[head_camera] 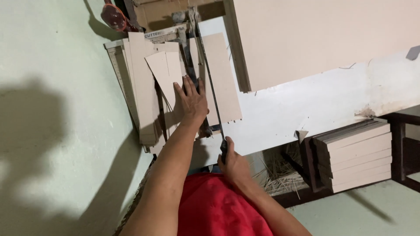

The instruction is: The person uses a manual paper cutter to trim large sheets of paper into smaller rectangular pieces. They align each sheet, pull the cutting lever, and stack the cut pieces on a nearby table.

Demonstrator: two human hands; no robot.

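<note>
My left hand (191,99) lies flat, fingers spread, on a pile of beige cardboard pieces (168,74) on the bed of a lever paper cutter (114,61). My right hand (232,164) grips the dark handle of the cutter's long blade arm (209,83), which lies down across the bed beside my left hand. A long cardboard strip (223,78) lies on the far side of the blade. More cardboard sheets (142,87) are stacked at the cutter's left side.
A big stack of cardboard sheets (315,35) rests on the white table (306,109). Under the table sit stacked cardboard blocks (354,153) and a heap of thin trimmings (280,170). A pale green wall (52,109) is close on the left.
</note>
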